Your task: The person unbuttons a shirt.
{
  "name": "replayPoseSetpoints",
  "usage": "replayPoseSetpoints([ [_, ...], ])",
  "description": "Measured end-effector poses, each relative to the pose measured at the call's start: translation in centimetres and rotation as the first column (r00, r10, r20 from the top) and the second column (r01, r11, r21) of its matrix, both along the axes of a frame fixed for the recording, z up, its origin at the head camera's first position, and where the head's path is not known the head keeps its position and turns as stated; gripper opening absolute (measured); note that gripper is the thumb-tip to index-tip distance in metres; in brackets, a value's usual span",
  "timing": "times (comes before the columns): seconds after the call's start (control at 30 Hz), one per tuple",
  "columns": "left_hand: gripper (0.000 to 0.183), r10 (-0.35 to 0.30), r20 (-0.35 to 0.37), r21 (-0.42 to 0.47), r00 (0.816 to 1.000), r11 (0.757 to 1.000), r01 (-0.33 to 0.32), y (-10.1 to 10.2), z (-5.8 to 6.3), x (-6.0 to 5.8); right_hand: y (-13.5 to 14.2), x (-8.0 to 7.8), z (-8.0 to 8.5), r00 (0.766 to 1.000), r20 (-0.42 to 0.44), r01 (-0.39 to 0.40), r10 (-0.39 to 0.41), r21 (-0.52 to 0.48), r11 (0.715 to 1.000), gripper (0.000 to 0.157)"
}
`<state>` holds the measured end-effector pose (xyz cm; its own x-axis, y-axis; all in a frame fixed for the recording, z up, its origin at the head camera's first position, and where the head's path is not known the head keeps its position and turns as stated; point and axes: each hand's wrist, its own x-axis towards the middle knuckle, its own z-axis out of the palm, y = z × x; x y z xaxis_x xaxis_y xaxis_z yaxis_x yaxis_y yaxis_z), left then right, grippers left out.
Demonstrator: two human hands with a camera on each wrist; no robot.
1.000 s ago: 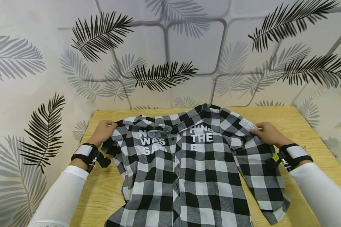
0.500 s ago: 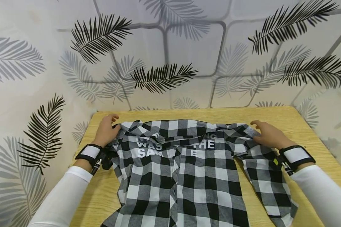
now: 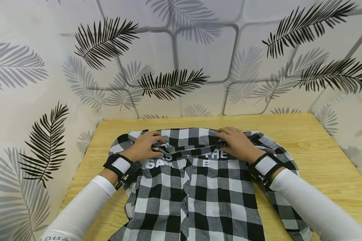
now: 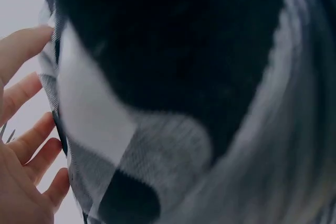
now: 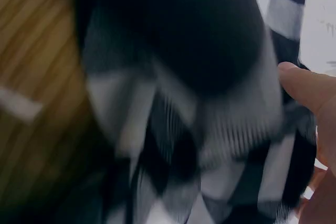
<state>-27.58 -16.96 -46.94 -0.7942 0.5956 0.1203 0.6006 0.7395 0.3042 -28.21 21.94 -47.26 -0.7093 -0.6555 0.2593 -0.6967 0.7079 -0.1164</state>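
A black, grey and white checked button shirt [image 3: 205, 197] lies front up, its collar part folded over at the far end and white lettering [image 3: 216, 154] on the chest. My left hand [image 3: 147, 144] lies over the left part of the collar fold; in the left wrist view its fingers [image 4: 31, 95] are spread and loosely bent along the cloth. My right hand [image 3: 236, 142] lies over the right part of the fold. The right wrist view has its thumb [image 5: 302, 85] straight against the cloth, the other fingers mostly hidden.
A light wooden table [image 3: 325, 160] carries the shirt. Behind it rises a wall [image 3: 199, 53] covered in leaf-patterned paper. The right sleeve [image 3: 289, 209] hangs down under my right forearm. Both wrists wear black straps with cameras.
The collar end came down flat toward me. Both hands let go of the shirt's shoulders and moved inward to the collar fold, left hand to the right, right hand to the left.
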Motion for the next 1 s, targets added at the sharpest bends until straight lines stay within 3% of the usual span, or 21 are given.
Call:
replayPoseSetpoints([
  [0.13, 0.047, 0.013, -0.045, -0.065, 0.999, 0.998, -0.016, 0.8, -0.3, 0.3, -1.5, -0.1, -0.4, 1.0, -0.011, -0.014, 0.014, 0.019, 1.0, 0.058],
  [0.27, 0.028, 0.015, -0.106, -0.092, 0.994, 0.995, -0.025, 1.2, -0.1, 0.3, -2.1, -0.4, -0.7, 1.0, -0.02, -0.013, 0.013, 0.01, 1.0, 0.037],
  [0.33, 0.021, 0.021, -0.082, -0.058, 0.996, 0.998, -0.026, 1.2, 0.4, 0.3, -2.3, -0.5, -0.4, 1.0, -0.005, -0.01, 0.01, -0.016, 1.0, 0.025],
  [0.43, 0.02, 0.063, -0.011, 0.077, 0.998, 0.995, -0.062, 1.0, 1.8, 0.0, -2.3, -0.6, 0.6, 0.997, 0.079, 0.012, -0.004, -0.106, 0.994, 0.017],
  [0.57, 0.023, 0.182, -0.021, 0.26, 0.983, 0.951, -0.17, 0.7, 4.3, -0.4, -2.2, -1.1, 2.5, 0.977, 0.212, 0.071, -0.009, -0.285, 0.956, 0.017],
  [0.67, 0.024, 0.281, -0.078, 0.305, 0.957, 0.92, -0.245, 1.0, 5.6, -0.8, -2.3, -1.7, 3.5, 0.967, 0.256, 0.1, -0.001, -0.373, 0.923, 0.017],
  [0.77, 0.024, 0.365, -0.087, 0.325, 0.927, 0.89, -0.319, 1.8, 6.0, -1.3, -2.7, -2.3, 3.9, 0.966, 0.259, 0.131, -0.028, -0.389, 0.912, 0.019],
  [0.83, 0.023, 0.396, -0.044, 0.36, 0.917, 0.863, -0.355, 2.4, 6.0, -1.6, -3.0, -2.6, 3.9, 0.967, 0.242, 0.17, -0.079, -0.38, 0.909, 0.02],
  [0.9, 0.02, 0.388, 0.052, 0.427, 0.92, 0.824, -0.372, 3.0, 5.9, -1.9, -3.4, -2.8, 3.9, 0.963, 0.229, 0.223, -0.143, -0.375, 0.9, 0.021],
  [0.93, 0.021, 0.361, 0.121, 0.465, 0.925, 0.802, -0.374, 3.2, 5.8, -2.0, -3.6, -2.9, 3.8, 0.959, 0.226, 0.249, -0.173, -0.375, 0.893, 0.021],
  [1.0, 0.036, 0.245, 0.278, 0.525, 0.929, 0.771, -0.361, 3.5, 5.6, -2.1, -3.9, -2.9, 3.6, 0.952, 0.213, 0.287, -0.221, -0.361, 0.888, 0.024],
])
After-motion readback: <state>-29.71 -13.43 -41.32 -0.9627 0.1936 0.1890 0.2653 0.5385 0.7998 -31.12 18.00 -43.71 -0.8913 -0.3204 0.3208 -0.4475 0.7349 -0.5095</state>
